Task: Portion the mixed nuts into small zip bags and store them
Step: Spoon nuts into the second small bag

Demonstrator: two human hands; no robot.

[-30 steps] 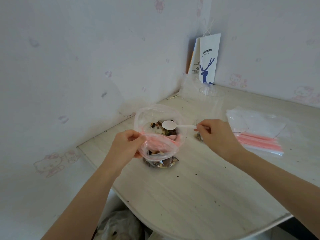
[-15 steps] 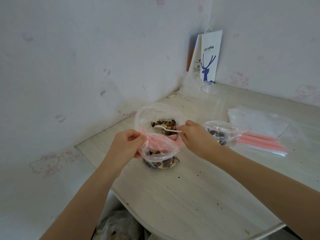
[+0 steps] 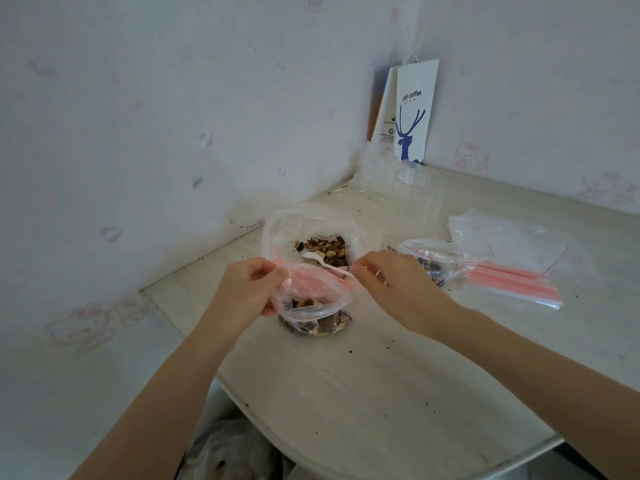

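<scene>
Left hand [image 3: 242,292] is pinching the bag's [image 3: 313,289] left rim; right hand [image 3: 398,289] is curling at the right, grip unclear. The table's [image 3: 346,393] edge is curving near.

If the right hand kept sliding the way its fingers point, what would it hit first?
Probably the white spoon's handle, lying just off the right hand, then the pink rim of the small zip bag. Depth is unclear.

Pale table [image 3: 398,393] set against cartoon-patterned corner walls [image 3: 156,116].
</scene>
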